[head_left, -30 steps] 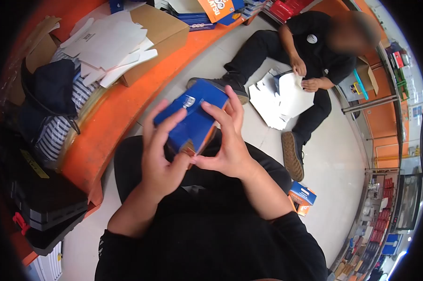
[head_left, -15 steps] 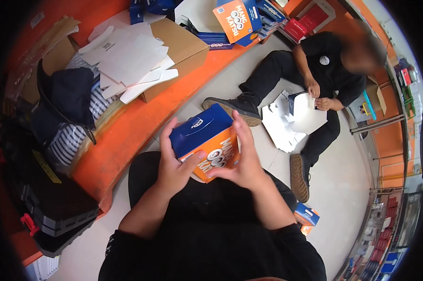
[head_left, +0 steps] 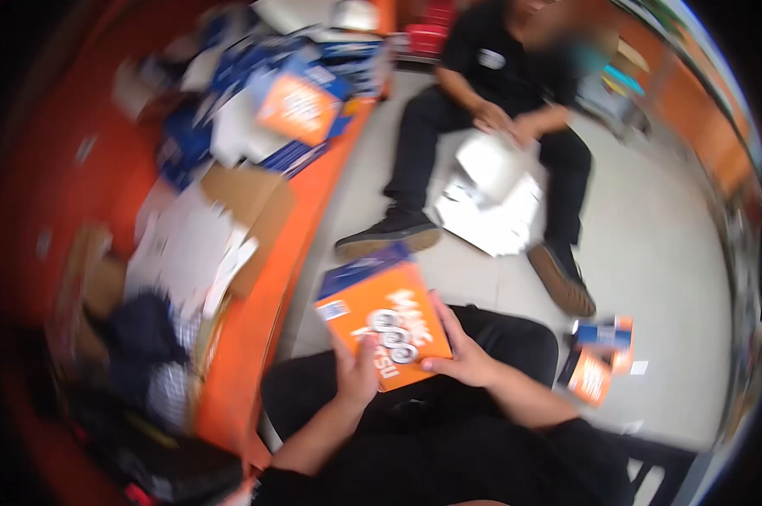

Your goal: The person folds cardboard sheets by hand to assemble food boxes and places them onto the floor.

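Head view shows the left hand [head_left: 357,375] and right hand [head_left: 468,360] part-curled around the orange-and-blue cardboard box [head_left: 360,329], above the lap [head_left: 520,346] beside the desk's [head_left: 290,266] long edge, where a soft, even hold should stop squashed sides.

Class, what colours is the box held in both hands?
Orange front, blue top; clearest in the head view.

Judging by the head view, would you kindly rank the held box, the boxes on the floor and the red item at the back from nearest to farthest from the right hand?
1. The held box, touching the right hand.
2. The floor boxes, to the right.
3. The red item, far ahead, beyond the floor's edge.
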Demonstrator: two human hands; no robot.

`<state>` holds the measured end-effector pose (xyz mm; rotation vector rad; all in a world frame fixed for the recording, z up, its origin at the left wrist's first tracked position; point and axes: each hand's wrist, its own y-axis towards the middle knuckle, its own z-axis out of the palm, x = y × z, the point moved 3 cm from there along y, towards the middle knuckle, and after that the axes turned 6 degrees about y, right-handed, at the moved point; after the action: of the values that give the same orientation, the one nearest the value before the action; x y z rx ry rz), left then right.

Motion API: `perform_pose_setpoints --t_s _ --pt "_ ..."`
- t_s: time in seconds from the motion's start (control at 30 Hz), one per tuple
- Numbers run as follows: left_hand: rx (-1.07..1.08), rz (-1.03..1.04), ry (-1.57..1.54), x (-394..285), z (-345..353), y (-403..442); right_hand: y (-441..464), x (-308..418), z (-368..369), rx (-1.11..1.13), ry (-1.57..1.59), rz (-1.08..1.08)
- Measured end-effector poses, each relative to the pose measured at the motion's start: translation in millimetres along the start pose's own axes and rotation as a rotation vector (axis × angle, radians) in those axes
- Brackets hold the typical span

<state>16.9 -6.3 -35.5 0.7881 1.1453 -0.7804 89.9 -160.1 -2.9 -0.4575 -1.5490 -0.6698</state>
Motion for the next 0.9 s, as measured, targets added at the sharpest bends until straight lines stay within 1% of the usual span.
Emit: perform_pose_setpoints --t_s 0.03,0.07,0.1,0.13,0.17,0.2,0.23,0.27,0.3,0.33,0.37,0.4,0.43,0.47,0.53,0.57,0.6,0.63,0.67,0.7,0.77,0.83,0.9 --pt "-0.006 -0.069 -0.044 6.7 1.2 3.6 -11.9 3.6 -14.7 0.016 -0.190 0.007" --pt "0.054 -0.110 -0.105 -2.0 15.3 5.1 -21.5 2.8 -23.3 -0.033 -0.067 0.035" --pt "0.113 -0.171 -0.172 -11.2 32.1 3.7 -30.8 -14.6 -27.9 -0.156 0.211 0.026" --pt "0.284 -0.198 -0.156 -12.2 51.8 -0.9 -41.8 -1.2 -39.3 -0.257 0.421 0.057" --pt "0.447 -0.222 -0.155 -9.5 65.7 -5.5 -53.5 -1.6 -57.1 -0.419 0.367 -0.013" --pt "0.696 -0.235 -0.117 1.9 75.9 -7.0 -68.7 -5.1 -80.7 -0.610 0.299 -0.112" --pt "0.928 -0.248 0.069 12.8 82.5 -8.2 -87.9 -13.1 -109.2 -0.853 0.281 -0.210" --pt "1.134 -0.224 0.258 22.5 87.0 -6.2 -107.9 -21.8 -142.6 -1.077 0.472 -0.360" --pt "1.318 -0.180 0.461 32.4 87.8 -10.0 -138.4 -0.4 -167.8 -1.333 0.521 -0.465" --pt "1.217 -0.338 0.467 57.7 77.9 -10.0 -180.8 -29.5 -216.3 -1.438 0.349 -0.545" --pt "1.089 -0.494 0.477 73.8 64.6 -8.0 -227.8 -40.7 -250.8 -1.633 0.258 -0.658" --pt "0.950 -0.641 0.484 86.6 50.4 -3.7 -265.1 -26.3 -259.2 -1.746 0.363 -0.759" --pt "0.807 -0.784 0.481 101.6 35.6 -0.3 -315.7 -31.0 -272.4 -1.958 0.209 -0.739" --pt "0.671 -0.792 0.518 119.7 14.9 5.7 -358.1 -37.9 -277.1 -2.119 0.135 -0.761" --pt "0.389 -0.823 0.584 147.8 -23.4 9.2 -431.9 -64.4 -273.6 -2.380 0.146 -0.741" --pt "0.252 -0.752 0.580 134.5 -10.0 8.2 -463.4 -88.7 -266.5 -2.514 0.190 -0.537" --pt "0.306 -0.716 0.601 134.5 -8.0 8.7 -490.8 -117.0 -262.4 -2.565 0.247 -0.416" --pt "0.356 -0.675 0.614 136.1 -4.8 12.5 -497.0 -130.7 -256.6 -2.507 0.330 -0.496" --pt "0.381 -0.689 0.660 136.5 0.5 9.4 -495.2 -135.7 -251.8 -2.517 0.431 -0.397" --pt "0.431 -0.640 0.703 144.0 -0.3 7.1 -491.9 -139.1 -252.7 -2.531 0.433 -0.345" --pt "0.541 -0.526 0.820 155.1 -9.4 9.2 -495.5 -147.9 -268.5 -2.597 0.394 -0.357" --pt "0.485 -0.576 0.814 144.1 -2.9 8.1 -510.6 -142.2 -279.1 -2.712 0.261 -0.114" --pt "0.453 -0.599 0.831 141.1 -2.4 7.4 -522.8 -131.5 -281.4 -2.824 0.170 0.059"
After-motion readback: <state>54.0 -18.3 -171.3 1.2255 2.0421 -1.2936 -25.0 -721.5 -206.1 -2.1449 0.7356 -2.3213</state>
